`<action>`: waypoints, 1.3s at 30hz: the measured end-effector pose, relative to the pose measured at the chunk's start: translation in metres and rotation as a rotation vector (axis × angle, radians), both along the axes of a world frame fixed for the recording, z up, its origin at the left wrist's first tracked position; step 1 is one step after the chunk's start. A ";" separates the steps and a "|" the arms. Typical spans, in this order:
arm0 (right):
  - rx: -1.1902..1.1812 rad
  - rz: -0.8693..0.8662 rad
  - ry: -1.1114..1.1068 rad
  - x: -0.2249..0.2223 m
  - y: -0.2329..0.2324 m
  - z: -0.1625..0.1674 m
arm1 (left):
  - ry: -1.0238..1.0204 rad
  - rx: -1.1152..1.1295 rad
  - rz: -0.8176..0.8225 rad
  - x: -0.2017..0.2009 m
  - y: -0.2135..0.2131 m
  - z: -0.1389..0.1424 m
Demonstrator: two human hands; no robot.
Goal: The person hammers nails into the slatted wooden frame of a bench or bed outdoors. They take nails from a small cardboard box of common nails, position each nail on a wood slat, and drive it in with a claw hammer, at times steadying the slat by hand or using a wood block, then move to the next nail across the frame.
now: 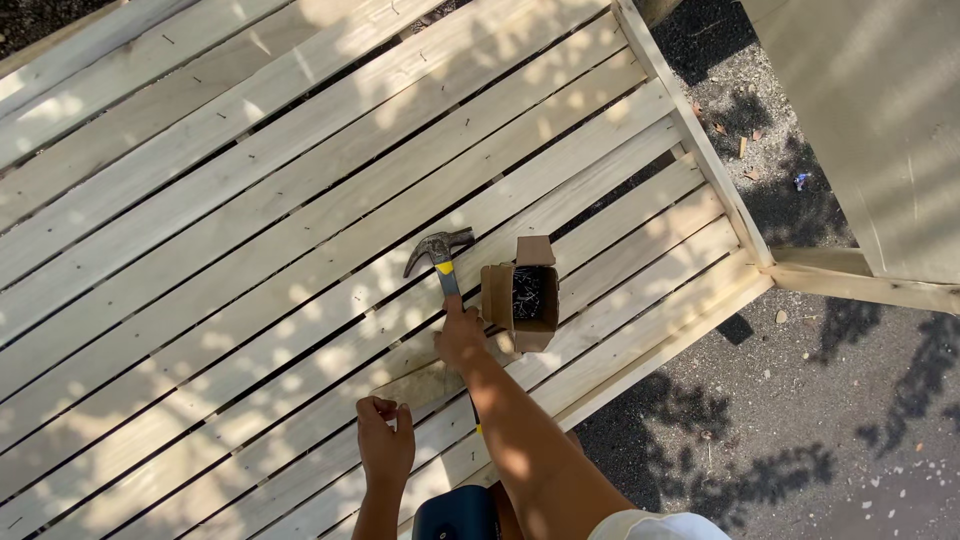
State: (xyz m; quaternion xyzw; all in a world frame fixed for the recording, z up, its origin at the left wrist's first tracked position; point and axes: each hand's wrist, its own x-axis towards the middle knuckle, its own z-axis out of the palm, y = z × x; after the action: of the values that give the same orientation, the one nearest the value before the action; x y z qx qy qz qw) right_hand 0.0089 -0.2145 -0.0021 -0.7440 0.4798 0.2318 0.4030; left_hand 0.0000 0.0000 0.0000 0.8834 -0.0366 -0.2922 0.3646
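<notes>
Head view: right hand [461, 338] is closed around the handle of a claw hammer [440, 256], index finger laid along the shaft; the hammer head rests on a pale wooden slat platform [230, 250], claw pointing left. Just right of the hammer, an open cardboard box [520, 296] of dark nails sits on the slats, close beside the right hand. Left hand [385, 440] rests lower on the slats, fingers curled together; whether it pinches anything cannot be told. Gravel ground [820, 400] lies at right.
</notes>
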 end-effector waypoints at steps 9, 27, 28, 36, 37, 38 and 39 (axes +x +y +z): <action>0.087 -0.523 -0.250 0.016 -0.021 0.071 | 0.013 -0.248 0.055 0.030 -0.053 0.062; -0.001 -0.937 -0.599 -0.284 -0.108 0.120 | -0.077 0.277 -0.984 -0.001 -0.316 -0.004; 0.010 -0.918 -0.625 -0.294 -0.106 0.115 | -0.108 0.313 -0.999 -0.005 -0.317 -0.007; 0.253 -1.045 -0.688 -0.320 -0.120 0.098 | -0.303 0.491 -1.026 -0.016 -0.321 -0.001; 0.271 -1.028 -0.683 -0.320 -0.125 0.100 | -0.332 0.507 -1.034 -0.017 -0.321 0.000; 0.283 -1.031 -0.688 -0.320 -0.130 0.103 | -0.359 0.523 -1.044 -0.020 -0.321 0.001; 0.295 -1.032 -0.694 -0.319 -0.136 0.106 | -0.344 0.541 -1.017 -0.024 -0.320 0.002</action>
State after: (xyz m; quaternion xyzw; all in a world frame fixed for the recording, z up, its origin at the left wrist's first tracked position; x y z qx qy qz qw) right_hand -0.3101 -0.3504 0.1041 -0.3855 0.5810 -0.1832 0.6930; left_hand -0.0236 -0.3195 0.0019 0.8511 -0.4376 -0.2817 -0.0697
